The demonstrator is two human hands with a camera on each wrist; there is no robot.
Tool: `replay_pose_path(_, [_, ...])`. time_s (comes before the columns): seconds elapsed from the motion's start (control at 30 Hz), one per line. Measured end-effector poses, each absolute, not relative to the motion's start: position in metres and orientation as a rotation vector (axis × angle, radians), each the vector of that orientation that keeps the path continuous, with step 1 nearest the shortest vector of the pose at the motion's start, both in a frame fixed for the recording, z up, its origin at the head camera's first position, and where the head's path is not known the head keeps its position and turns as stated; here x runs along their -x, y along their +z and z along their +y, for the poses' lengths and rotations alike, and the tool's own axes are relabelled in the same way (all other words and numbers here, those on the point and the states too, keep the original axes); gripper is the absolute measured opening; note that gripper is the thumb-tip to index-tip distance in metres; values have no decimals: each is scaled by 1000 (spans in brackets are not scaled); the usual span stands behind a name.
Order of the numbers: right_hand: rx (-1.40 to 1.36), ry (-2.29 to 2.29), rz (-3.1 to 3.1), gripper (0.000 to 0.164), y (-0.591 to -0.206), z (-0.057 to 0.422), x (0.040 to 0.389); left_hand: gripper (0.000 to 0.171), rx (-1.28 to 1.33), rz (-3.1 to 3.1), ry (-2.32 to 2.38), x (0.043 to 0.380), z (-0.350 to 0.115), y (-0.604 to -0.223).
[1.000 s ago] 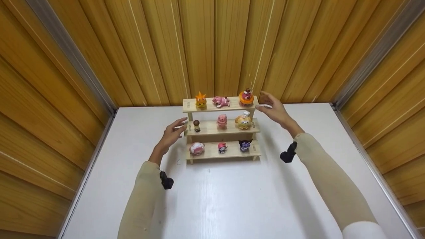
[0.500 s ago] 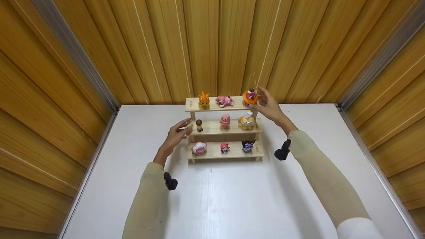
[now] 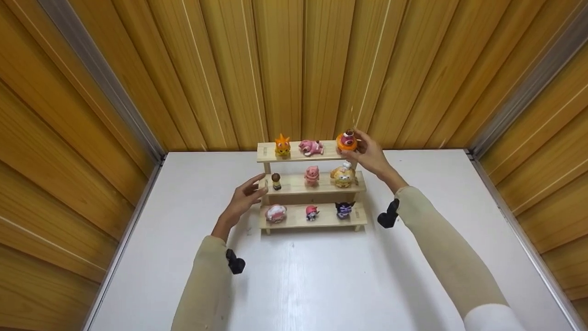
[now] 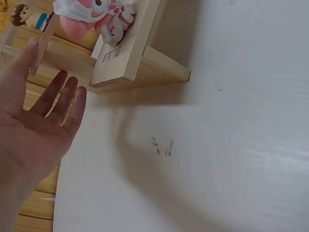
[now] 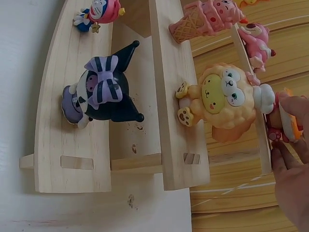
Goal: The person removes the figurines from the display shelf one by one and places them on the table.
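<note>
My right hand (image 3: 372,158) pinches a pink bear figurine with an orange ring (image 3: 347,142) at the right end of the top tier of a wooden display stand (image 3: 294,187). In the right wrist view, thumb and fingers close around this figurine (image 5: 291,126), whose far side is partly hidden. At the stand's left side, my left hand (image 3: 242,201) has its fingers extended, fingertips right at the middle tier's end. The left wrist view shows that palm (image 4: 29,140) holding nothing. Nearest it on that tier stands a small brown-haired figurine (image 3: 276,181).
Also on the stand are an orange spiky figurine (image 3: 282,146), a lying pink bear (image 3: 311,147), a fluffy yellow figurine (image 3: 343,176), and a black-eared figurine with a bow (image 3: 343,210). A wood-panelled wall (image 3: 275,69) rises behind the white table (image 3: 303,280).
My right hand has moved left from beside the top tier and taken hold of the orange-ringed bear figurine. The left hand stays by the middle tier's end.
</note>
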State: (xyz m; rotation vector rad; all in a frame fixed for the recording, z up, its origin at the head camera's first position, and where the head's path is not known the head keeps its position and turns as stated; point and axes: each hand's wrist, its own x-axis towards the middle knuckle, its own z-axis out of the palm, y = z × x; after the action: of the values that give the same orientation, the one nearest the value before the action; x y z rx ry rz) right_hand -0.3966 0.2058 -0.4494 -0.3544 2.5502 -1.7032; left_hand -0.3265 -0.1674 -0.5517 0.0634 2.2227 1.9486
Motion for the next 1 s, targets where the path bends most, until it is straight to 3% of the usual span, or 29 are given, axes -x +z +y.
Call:
replay_pose_path(0.43, [400, -1689, 2622, 68, -455, 196, 396, 58, -52, 2032, 2105, 317, -174, -557])
replay_pose_path(1.0, [220, -1678, 2697, 70, -452, 208, 395, 56, -40, 1950, 2145, 322, -165, -553])
